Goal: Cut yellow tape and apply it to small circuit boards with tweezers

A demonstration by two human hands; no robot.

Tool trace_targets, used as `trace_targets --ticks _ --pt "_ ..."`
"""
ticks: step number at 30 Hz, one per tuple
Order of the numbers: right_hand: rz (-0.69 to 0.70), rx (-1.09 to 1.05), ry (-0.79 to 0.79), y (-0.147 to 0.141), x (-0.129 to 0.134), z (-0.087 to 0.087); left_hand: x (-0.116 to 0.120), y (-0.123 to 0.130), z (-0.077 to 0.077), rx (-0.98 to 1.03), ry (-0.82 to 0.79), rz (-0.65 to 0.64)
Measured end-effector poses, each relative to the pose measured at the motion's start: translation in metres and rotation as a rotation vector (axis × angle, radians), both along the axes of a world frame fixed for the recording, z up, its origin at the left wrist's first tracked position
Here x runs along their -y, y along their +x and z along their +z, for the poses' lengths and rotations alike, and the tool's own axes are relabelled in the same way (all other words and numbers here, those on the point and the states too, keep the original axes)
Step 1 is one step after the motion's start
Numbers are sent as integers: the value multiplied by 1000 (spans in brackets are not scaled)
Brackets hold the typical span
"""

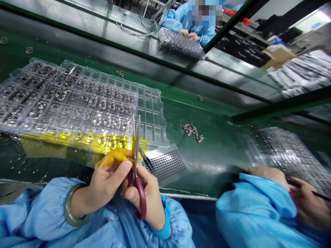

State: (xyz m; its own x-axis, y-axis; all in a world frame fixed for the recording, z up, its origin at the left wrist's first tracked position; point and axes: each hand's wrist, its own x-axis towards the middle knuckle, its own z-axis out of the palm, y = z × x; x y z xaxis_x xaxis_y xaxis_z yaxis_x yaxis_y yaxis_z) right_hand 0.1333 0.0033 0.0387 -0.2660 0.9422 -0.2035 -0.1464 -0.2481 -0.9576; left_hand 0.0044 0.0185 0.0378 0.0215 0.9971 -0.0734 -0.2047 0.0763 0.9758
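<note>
My left hand [107,181] pinches a see-through yellow film strip [74,143] between thumb and fingers, and the film covers some of those fingers. My right hand [151,198] grips scissors [141,196] with dark red handles, blades pointing up and slightly apart. The blades cross the strip near its right end; whether they touch it I cannot tell. Behind the film lie stacked clear plastic trays [152,119] whose cells hold small circuit boards. Dark tweezers [147,160] rest beside my right hand, on a clear sheet of small dark rectangles [169,162].
Loose small boards [190,130] lie on the green bench [207,158]. At right, a co-worker's blurred hands [305,199] hold a dark thin tool near another tray [289,148]. Across a metal ledge [139,41], another person handles stacked trays [178,44].
</note>
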Motion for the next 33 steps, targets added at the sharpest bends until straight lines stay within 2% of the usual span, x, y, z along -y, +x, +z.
trace_targets --ticks 9,19,25,33 --pt "-20 -15 -10 0 -1 1 1 -2 -7 -4 -4 -105" --pt "-49 -16 -7 -1 -3 0 3 -1 -6 -30 6 -109" --pt "-53 -3 -35 -1 0 0 4 -2 -10 -15 -22 -175" --pt "-55 42 -43 1 1 0 4 1 -3 -6 -62 -96"
